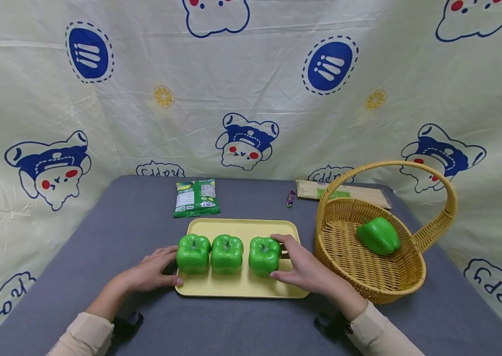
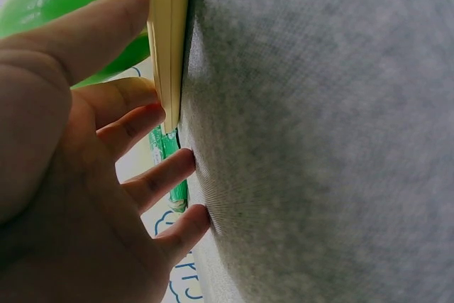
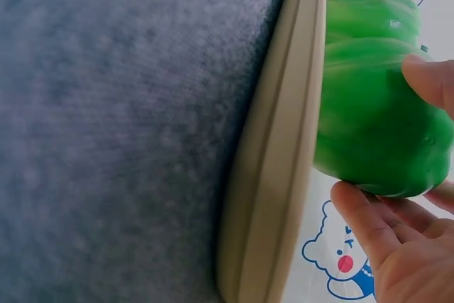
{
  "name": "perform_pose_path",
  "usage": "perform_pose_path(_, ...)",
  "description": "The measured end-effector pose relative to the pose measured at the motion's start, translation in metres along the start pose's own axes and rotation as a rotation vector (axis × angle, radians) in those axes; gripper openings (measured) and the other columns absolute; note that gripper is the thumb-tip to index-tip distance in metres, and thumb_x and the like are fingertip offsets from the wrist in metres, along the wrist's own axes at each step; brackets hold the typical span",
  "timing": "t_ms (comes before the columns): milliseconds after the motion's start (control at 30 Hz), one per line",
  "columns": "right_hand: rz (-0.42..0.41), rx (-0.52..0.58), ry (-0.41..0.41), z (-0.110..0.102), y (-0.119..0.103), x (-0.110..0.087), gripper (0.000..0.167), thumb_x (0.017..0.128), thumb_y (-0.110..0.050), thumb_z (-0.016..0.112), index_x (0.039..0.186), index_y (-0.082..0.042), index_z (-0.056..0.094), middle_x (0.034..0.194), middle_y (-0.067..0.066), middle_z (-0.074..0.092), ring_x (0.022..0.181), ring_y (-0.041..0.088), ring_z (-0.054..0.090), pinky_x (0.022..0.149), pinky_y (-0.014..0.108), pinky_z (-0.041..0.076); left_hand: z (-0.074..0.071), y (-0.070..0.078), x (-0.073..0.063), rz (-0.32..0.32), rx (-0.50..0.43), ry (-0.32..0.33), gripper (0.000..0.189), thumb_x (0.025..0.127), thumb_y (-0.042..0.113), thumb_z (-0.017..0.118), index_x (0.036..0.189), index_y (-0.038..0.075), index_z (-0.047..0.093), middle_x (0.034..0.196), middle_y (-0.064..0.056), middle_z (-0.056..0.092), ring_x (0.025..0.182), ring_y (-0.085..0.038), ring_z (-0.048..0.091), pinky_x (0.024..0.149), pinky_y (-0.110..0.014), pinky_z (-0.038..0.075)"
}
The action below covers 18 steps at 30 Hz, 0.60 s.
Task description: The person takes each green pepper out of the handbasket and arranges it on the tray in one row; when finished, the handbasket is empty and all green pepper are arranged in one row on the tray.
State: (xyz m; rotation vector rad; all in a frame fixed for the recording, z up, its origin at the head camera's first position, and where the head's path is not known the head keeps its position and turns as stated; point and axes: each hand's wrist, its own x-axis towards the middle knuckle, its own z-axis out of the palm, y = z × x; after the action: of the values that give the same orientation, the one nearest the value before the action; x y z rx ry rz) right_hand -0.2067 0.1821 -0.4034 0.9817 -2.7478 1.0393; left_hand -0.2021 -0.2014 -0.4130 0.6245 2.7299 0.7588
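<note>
Three green bell peppers stand in a row on a pale yellow tray (image 1: 242, 290). My right hand (image 1: 306, 267) grips the right-hand bell pepper (image 1: 263, 254), thumb on its near side and fingers round its far right side. In the right wrist view, that bell pepper (image 3: 383, 118) sits between thumb and fingers. Beside the left bell pepper (image 1: 193, 253), my left hand (image 1: 155, 269) touches the tray's left edge with its fingers spread. The left wrist view has the thumb at the tray rim (image 2: 167, 33) and the lower fingertips at the tablecloth. Between the outer two stands the middle bell pepper (image 1: 227, 253).
On the right stands a wicker basket (image 1: 366, 291) with a tall handle, one green bell pepper (image 1: 378, 236) lying inside. Behind the tray lie a green snack packet (image 1: 196, 199), a small purple wrapped item (image 1: 291, 198) and a flat beige package (image 1: 344, 192). A printed curtain (image 1: 251, 74) hangs behind.
</note>
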Motion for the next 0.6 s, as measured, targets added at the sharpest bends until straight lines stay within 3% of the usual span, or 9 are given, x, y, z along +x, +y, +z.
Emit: perform_pose_path(600, 0.020, 0.044, -0.043, 0.0054, -0.0016, 0.0054, 0.083, 0.077, -0.020, 0.078, 0.143, -0.007, 0.029, 0.138, 0.014, 0.045, 0.113, 0.027, 0.059, 0.091, 0.036, 0.051, 0.0003, -0.0006, 0.0005, -0.017, -0.002, -0.009, 0.080, 0.082, 0.043, 0.070, 0.140, -0.003, 0.040, 0.147, -0.022, 0.036, 0.135, -0.046, 0.029, 0.103, -0.067, 0.023)
